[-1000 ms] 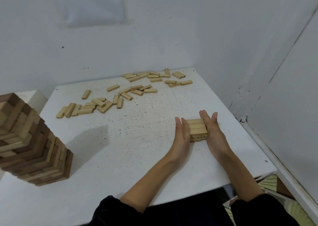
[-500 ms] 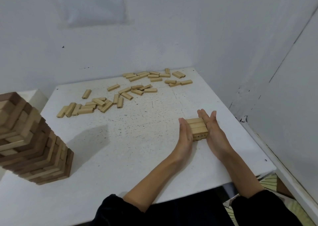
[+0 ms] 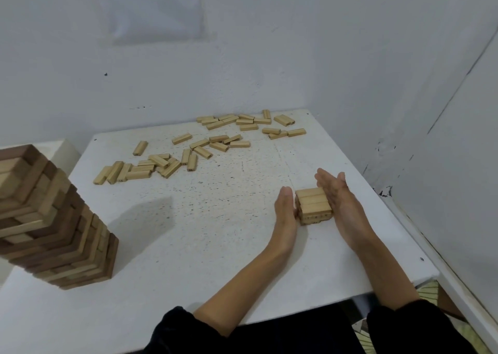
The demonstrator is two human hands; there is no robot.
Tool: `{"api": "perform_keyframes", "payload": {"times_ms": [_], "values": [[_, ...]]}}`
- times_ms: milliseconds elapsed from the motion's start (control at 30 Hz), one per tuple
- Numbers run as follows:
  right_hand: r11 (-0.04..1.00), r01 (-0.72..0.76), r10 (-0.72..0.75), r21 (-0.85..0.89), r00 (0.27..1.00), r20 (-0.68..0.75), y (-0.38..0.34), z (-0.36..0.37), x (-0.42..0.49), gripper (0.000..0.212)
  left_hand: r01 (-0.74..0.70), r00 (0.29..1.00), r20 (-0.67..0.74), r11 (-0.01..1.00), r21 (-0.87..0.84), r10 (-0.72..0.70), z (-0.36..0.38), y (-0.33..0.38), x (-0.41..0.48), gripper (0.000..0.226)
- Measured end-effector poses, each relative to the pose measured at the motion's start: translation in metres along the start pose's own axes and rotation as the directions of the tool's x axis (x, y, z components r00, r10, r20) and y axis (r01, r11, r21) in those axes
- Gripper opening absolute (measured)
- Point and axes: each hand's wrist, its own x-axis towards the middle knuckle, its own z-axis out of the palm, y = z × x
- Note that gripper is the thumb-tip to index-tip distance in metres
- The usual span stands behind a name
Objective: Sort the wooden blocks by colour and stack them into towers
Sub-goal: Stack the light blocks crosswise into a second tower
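I am squaring up the base of the pale tower; my left hand [image 3: 284,210] and right hand [image 3: 340,201] stand on edge with fingers straight and flat, each palm pressed against one side of the small stack [image 3: 312,205], curled round nothing; the stack sits on the table [image 3: 215,240] toward its near right part, three pale blocks side by side on top and, as I judge from its front face, another layer beneath; the near ends show small dark dots. So the task looks early for this colour; the loose blocks [image 3: 188,151], all the same light wood, lie scattered flat across the far side of the table, well apart from my hands; the mixed tower [image 3: 54,219] at the near left, dark and pale layers twisted askew, looks not yet sorted. Next I would need to lift my palms away without nudging the stack, then reach far for three more pale blocks and lay them crosswise. The blocks are small rectangular bars, smooth and sharp-edged; the table top is white, matte and finely speckled.
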Motion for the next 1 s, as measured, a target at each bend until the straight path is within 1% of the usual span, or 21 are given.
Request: {"api": "perform_keyframes", "payload": {"times_ms": [33, 100, 133, 200, 300, 367, 400, 467, 500, 567, 633, 733, 800, 833, 900, 967, 1000], "values": [[1.0, 0.02, -0.02, -0.009, 0.999, -0.04, -0.002, -0.003, 0.004, 0.044, 0.006, 0.998, -0.061, 1.0, -0.001, -0.006, -0.005, 0.001, 0.004, 0.086], [0.998, 0.042, -0.046, -0.048, 0.994, -0.096, -0.007, -0.011, 0.013, 0.036, -0.016, 0.99, -0.14, 1.0, 0.013, 0.018, -0.021, 0.005, 0.015, 0.054], [0.996, 0.044, -0.051, -0.081, 0.994, -0.095, -0.008, -0.015, 0.019, 0.033, -0.035, 0.985, -0.165, 0.999, 0.04, 0.041, -0.031, 0.008, 0.021, 0.045], [0.987, 0.04, -0.049, -0.158, 0.998, -0.049, -0.01, -0.02, 0.032, 0.027, -0.095, 0.966, -0.227, 0.987, 0.127, 0.123, -0.053, 0.011, 0.035, 0.036], [0.955, 0.036, -0.035, -0.295, 0.999, 0.008, -0.007, -0.018, 0.058, 0.023, -0.182, 0.911, -0.309, 0.939, 0.294, 0.273, -0.085, 0.007, 0.058, 0.027], [0.921, 0.035, -0.03, -0.387, 0.999, 0.019, -0.004, -0.016, 0.077, 0.023, -0.235, 0.865, -0.329, 0.885, 0.402, 0.379, -0.102, 0.006, 0.07, 0.027], [0.901, 0.047, -0.037, -0.432, 0.999, 0.032, -0.004, -0.014, 0.086, 0.022, -0.245, 0.845, -0.326, 0.848, 0.471, 0.424, -0.108, 0.006, 0.077, 0.033], [0.859, 0.092, -0.062, -0.503, 0.995, 0.076, -0.007, -0.008, 0.103, 0.021, -0.227, 0.82, -0.313, 0.773, 0.593, 0.48, -0.118, 0.009, 0.092, 0.046], [0.835, 0.113, -0.075, -0.538, 0.993, 0.092, -0.008, -0.005, 0.113, 0.021, -0.206, 0.812, -0.311, 0.741, 0.639, 0.494, -0.122, 0.011, 0.101, 0.049], [0.786, 0.147, -0.098, -0.6, 0.989, 0.113, -0.01, 0.001, 0.135, 0.023, -0.159, 0.798, -0.299, 0.661, 0.734, 0.523, -0.13, 0.015, 0.119, 0.049], [0.744, 0.162, -0.112, -0.648, 0.987, 0.117, -0.009, 0.004, 0.157, 0.024, -0.099, 0.78, -0.282, 0.555, 0.826, 0.558, -0.137, 0.019, 0.137, 0.044], [0.702, 0.167, -0.155, -0.692, 0.985, 0.08, -0.002, 0.006, 0.183, 0.033, -0.047, 0.775, -0.232, 0.419, 0.907, 0.589, -0.143, 0.022, 0.158, 0.04], [0.667, 0.196, -0.247, -0.719, 0.968, 0.035, 0.003, 0.009, 0.195, 0.04, -0.038, 0.766, -0.193, 0.342, 0.939, 0.614, -0.144, 0.022, 0.167, 0.041], [0.62, 0.218, -0.302, -0.754, 0.953, 0.027, 0.005, 0.011, 0.201, 0.044, -0.043, 0.76, -0.177, 0.32, 0.947, 0.626, -0.145, 0.021, 0.17, 0.042], [0.482, 0.234, -0.367, -0.844, 0.929, 0.048, 0.008, 0.013, 0.213, 0.05, -0.062, 0.746, -0.153, 0.297, 0.953, 0.649, -0.147, 0.019, 0.172, 0.043], [0.353, 0.206, -0.361, -0.913, 0.93, 0.07, 0.009, 0.013, 0.222, 0.051, -0.072, 0.743, -0.138, 0.283, 0.956, 0.655, -0.149, 0.017, 0.174, 0.042], [0.315, 0.195, -0.357, -0.929, 0.931, 0.074, 0.009, 0.014, 0.226, 0.049, -0.075, 0.742, -0.131, 0.275, 0.958, 0.657, -0.149, 0.017, 0.174, 0.041]]}}
